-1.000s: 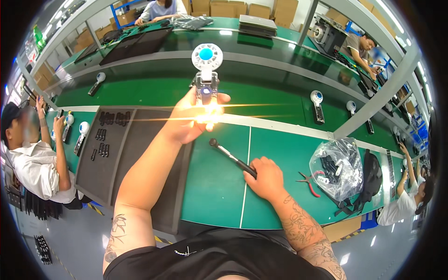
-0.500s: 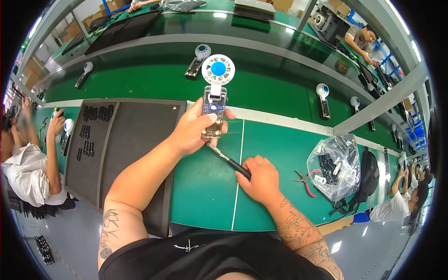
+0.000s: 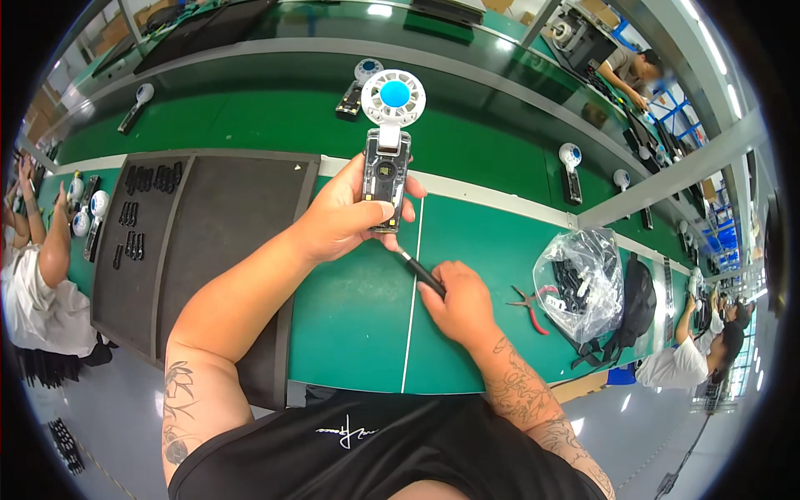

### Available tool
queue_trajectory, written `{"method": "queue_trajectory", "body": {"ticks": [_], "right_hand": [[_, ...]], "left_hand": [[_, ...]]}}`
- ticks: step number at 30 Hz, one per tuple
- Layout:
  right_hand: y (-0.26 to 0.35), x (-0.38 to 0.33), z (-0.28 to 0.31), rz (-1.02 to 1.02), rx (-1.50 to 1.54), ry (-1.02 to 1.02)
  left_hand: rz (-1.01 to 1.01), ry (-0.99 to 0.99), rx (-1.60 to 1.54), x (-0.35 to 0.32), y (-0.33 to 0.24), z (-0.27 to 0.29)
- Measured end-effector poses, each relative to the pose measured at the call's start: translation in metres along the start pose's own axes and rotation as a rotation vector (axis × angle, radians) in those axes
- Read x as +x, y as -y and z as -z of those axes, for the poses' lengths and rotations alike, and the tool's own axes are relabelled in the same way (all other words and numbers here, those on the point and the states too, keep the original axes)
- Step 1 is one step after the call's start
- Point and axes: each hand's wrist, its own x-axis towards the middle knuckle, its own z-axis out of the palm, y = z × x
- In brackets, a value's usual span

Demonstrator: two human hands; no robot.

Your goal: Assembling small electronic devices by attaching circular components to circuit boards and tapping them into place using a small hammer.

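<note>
My left hand (image 3: 340, 215) is closed round a handheld fan (image 3: 386, 158), held upright above the bench. The fan has a round white head with a blue centre and a see-through body showing its inner parts. My left thumb presses on the lower front of that body. Lower and to the right, my right hand (image 3: 462, 302) grips a slim black-handled tool (image 3: 423, 275) with a metal shaft. Its tip points up-left at the fan's bottom end, beside a left fingertip. Whether the tip touches anything, and its exact kind, I cannot tell.
Pliers (image 3: 531, 308) with red handles and a clear bag (image 3: 579, 283) of black and white parts lie to the right. On the left, a dark tray (image 3: 225, 250) holds rows of black parts. More fans stand along the green belt (image 3: 250, 112). Co-workers sit on both sides.
The bluish-white light on the fan's body has gone out. The fan sits slightly higher in the picture, while the bench has shifted left and up. Both hands keep their holds.
</note>
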Motion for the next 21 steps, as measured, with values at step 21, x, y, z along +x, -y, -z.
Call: {"method": "queue_trajectory", "body": {"ticks": [21], "right_hand": [[0.052,-0.054,0.066,0.323,0.695,-0.618]], "left_hand": [[0.072,0.218,-0.140,-0.021,0.010,-0.041]]}}
